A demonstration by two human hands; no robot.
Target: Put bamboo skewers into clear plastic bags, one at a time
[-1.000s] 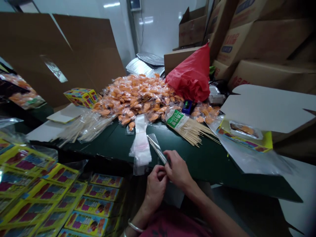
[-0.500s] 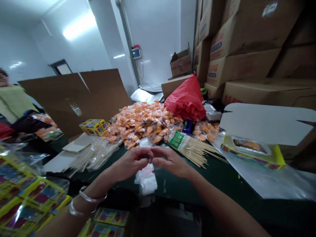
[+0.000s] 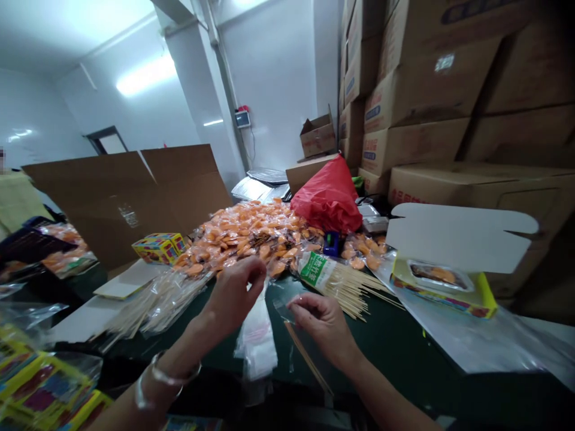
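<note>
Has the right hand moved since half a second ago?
Yes, rightward: the right hand had its fingertips over the white bags; now they are to the right of them.

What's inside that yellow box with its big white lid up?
The yellow box holds a silvery tray with some orange and brown stuff in it. The tray covers most of the box's bottom, so I can't see what's underneath.
</note>
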